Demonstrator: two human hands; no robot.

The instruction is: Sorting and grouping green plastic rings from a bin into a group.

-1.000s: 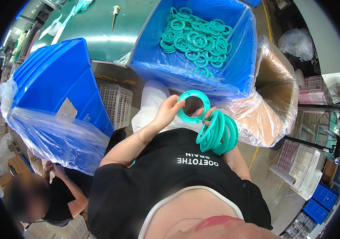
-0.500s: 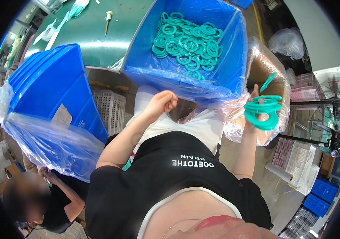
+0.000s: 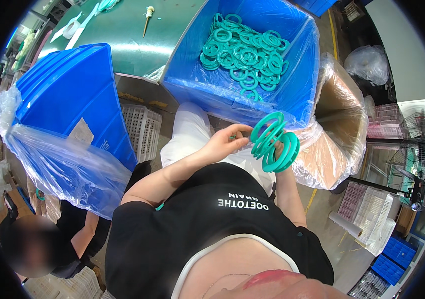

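A loose bunch of teal rings (image 3: 288,152) hangs around the fingers of my right hand (image 3: 279,148), in front of my lap; the rings cover most of that hand. The foremost rings fan out toward my left hand (image 3: 230,142). Its fingers are curled and pinched at the near edge of the bunch, and whatever they hold is too small or hidden to tell. Ahead, a blue bin (image 3: 190,82) lined with clear plastic contains a heap of similar teal rings (image 3: 247,52).
Left of me stands a tilted blue bin (image 3: 68,94) with clear film over its rim. A plastic-lined cardboard box (image 3: 344,99) is on the right. Beyond lies a green table (image 3: 137,55) with a brush-like tool (image 3: 148,20). A co-worker (image 3: 73,239) is at lower left.
My right hand has come leftward from over the cardboard box with the rings. My left hand has moved right and slightly down to meet them. The co-worker's arm has shifted.
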